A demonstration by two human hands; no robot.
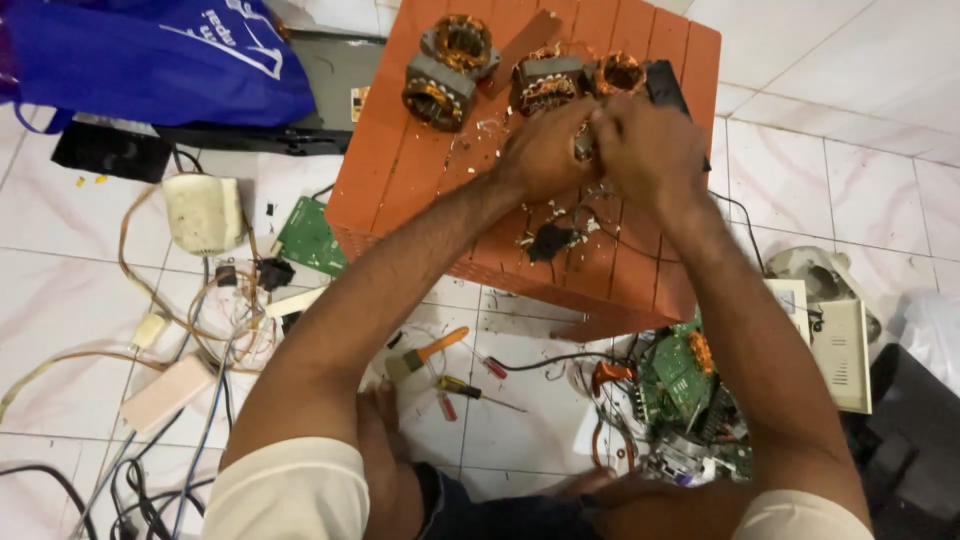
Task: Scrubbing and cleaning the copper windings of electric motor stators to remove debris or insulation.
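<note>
Starting nearest the person: a brush (428, 353) and a screwdriver (470, 389) lie on the tiled floor (70, 300), with circuit boards (680, 370) to the right. Up on the orange stool (400, 170), the left hand (545, 150) and right hand (645, 150) meet, fingers pinched together on a small metal part (583, 143); what it is, I cannot tell. Best done with a firm, steady grip over the stool. Beyond sit copper-wound motor stators (445, 70).

Orange stool (400, 160), motor stators (440, 95) on top, perhaps wire scraps (550, 240)
</note>
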